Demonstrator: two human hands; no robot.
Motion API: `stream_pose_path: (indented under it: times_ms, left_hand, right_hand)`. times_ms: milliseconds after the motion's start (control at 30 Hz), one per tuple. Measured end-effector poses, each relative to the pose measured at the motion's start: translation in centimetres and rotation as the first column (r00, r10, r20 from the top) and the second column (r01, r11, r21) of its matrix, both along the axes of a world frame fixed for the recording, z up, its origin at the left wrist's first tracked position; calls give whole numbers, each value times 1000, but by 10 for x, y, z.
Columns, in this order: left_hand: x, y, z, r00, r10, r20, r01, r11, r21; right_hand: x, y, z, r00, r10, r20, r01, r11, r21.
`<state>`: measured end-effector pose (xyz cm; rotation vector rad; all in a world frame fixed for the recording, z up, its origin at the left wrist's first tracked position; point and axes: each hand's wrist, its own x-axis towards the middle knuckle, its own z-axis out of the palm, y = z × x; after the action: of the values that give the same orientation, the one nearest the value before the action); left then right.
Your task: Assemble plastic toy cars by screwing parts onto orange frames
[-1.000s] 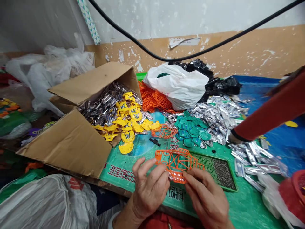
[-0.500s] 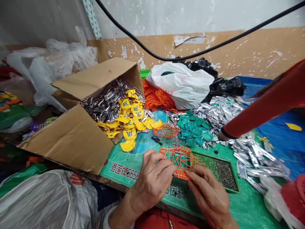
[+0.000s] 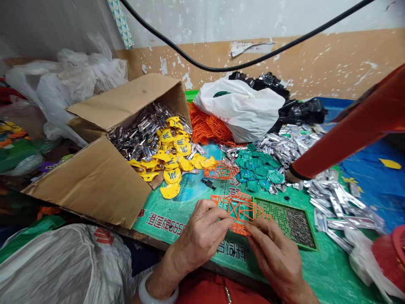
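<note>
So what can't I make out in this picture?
All in the head view:
Whether the left grip pinches the orange frame or something small: its own fingers cover that.
Most of the other person's hand: behind the red sleeve.
Most of what's inside the white bag: the bag covers it.
Red tub: cut by the right edge.
Bits in the green tray: too small.

Workshop: heaped yellow parts [image 3: 182, 146], silvery parts [image 3: 278, 144], flaking wall [image 3: 319, 57].

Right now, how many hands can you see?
3: the person's left hand and right hand at an orange frame, plus a co-worker's hand, mostly hidden, below the red sleeve by the silver pieces. Others may be hidden.
</note>
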<state>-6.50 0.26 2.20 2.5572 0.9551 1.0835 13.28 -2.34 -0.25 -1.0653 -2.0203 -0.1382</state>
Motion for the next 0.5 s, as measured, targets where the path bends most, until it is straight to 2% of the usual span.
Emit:
stream_pose_path:
  times_ms: [133, 300, 400, 500]
  left_hand:
    - [-2, 0, 1, 1000, -14, 8, 15, 997, -72]
    - [-2, 0, 9, 1000, -21, -22, 17, 985, -170]
    - [-1, -1, 16, 1000, -11, -22, 5, 963, -268]
    - [-3, -1, 23, 1000, -2, -26, -7, 925, -379]
  right_hand:
    - [-1, -1, 1, 1000, 1, 8, -1, 1000, -11]
    - [0, 1, 5, 994, 91, -63, -100, 982, -163]
    - [2, 7, 14, 981, 161, -111, -189, 931, -314]
    - [2, 16, 29, 959, 236, -155, -282, 844, -457]
